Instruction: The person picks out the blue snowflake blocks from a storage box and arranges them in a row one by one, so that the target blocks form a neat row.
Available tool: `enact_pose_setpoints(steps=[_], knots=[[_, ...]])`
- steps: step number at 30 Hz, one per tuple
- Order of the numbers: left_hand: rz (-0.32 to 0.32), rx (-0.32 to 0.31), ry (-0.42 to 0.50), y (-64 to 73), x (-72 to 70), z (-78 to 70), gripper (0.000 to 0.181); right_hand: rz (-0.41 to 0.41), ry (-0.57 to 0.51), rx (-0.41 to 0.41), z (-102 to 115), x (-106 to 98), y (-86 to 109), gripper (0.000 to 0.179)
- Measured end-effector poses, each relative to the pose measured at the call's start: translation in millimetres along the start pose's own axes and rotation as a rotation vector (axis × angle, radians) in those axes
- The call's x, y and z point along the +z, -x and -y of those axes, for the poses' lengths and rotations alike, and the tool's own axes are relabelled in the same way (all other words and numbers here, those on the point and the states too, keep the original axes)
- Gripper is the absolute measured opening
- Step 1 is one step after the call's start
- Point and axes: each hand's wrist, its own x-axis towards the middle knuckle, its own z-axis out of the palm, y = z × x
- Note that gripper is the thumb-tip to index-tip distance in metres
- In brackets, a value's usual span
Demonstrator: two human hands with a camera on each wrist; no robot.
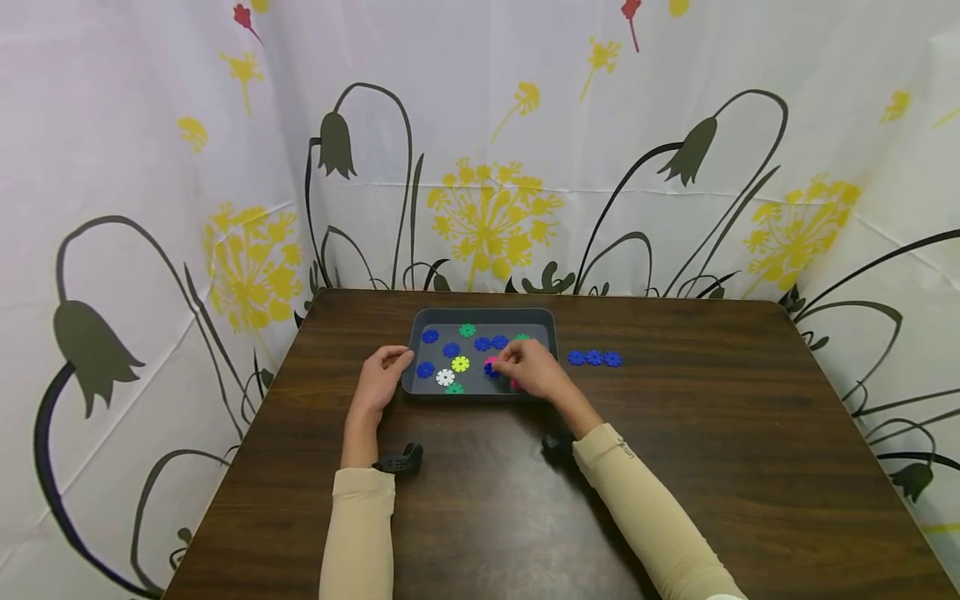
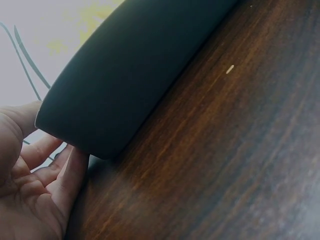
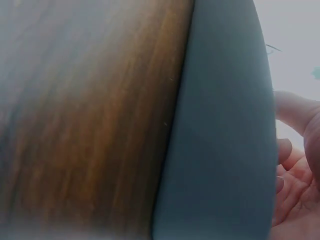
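Observation:
A dark grey tray [image 1: 480, 317] lies on the table with several small notched, flower-shaped discs inside. Blue discs [image 1: 451, 350], a yellow disc [image 1: 461, 364], a white disc [image 1: 446, 377] and green discs [image 1: 467, 331] are among them. My left hand [image 1: 382, 379] holds the tray's left edge, thumb at the rim and fingers against the outer wall in the left wrist view. Reaching over the tray's right part, my right hand [image 1: 528, 368] pinches a blue disc [image 1: 491, 371] beside a pink disc [image 1: 491, 361]. The tray wall [image 3: 225, 120] hides those fingertips in the right wrist view.
Three blue discs [image 1: 594, 357] lie in a row on the brown wooden table [image 1: 480, 500], right of the tray. A white curtain [image 1: 480, 108] printed with flowers hangs behind the table's far edge.

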Motion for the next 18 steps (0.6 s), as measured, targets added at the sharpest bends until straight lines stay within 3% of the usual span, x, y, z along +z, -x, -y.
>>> enact_pose_setpoints(steps=[11, 18], knots=[[-0.015, 0.001, -0.007, 0.3, -0.5, -0.1, 0.051, -0.076, 0.022, -0.043, 4.0, -23.3, 19.0, 0.014], [-0.016, 0.001, -0.012, 0.2, 0.6, -1.2, 0.05, -0.112, -0.041, -0.069, -9.3, -35.9, 26.7, 0.013]])
